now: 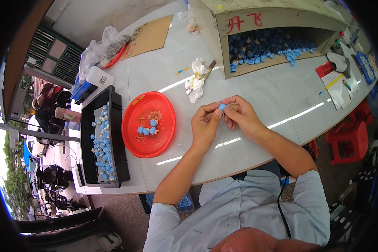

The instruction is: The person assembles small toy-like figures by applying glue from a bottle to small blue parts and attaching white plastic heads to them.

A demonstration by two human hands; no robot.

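Observation:
Above the table's near edge, my left hand and my right hand meet, fingertips pinched together around a small blue piece. The fingers hide most of it, so its exact kind cannot be told. To the left of my hands lies a round red plastic plate. On it sit several small round blue pieces with pale, pointed bits sticking out. Farther left, a black tray holds many similar blue and cream pieces.
A large beige box, open at the front, is heaped with blue pieces at the back right. Crumpled white tissue lies in front of it. Cardboard, a white bottle and plastic bags are far left; a red stool stands right.

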